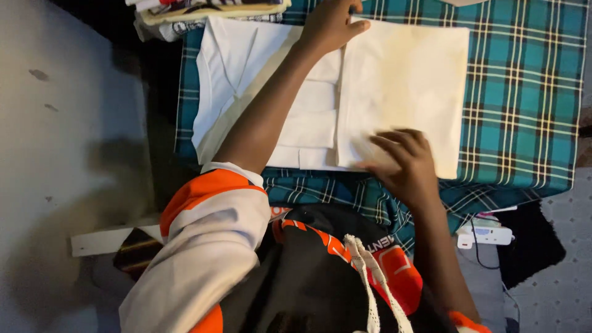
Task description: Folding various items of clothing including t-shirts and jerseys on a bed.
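Right hand (404, 161) flat on white shirt (401, 80), left hand (330, 24) pressing its far edge

left hand (333, 24): we see its fingertips cut off by the top edge.
stack of clothes (203, 13): only its lower part shows.
white shirt (296, 105): partly hidden under our forearm.
right hand (404, 163): fingers blurred.

L hand (330, 24) reaching far fwd; R hand (404, 160) flat, fingers spread.
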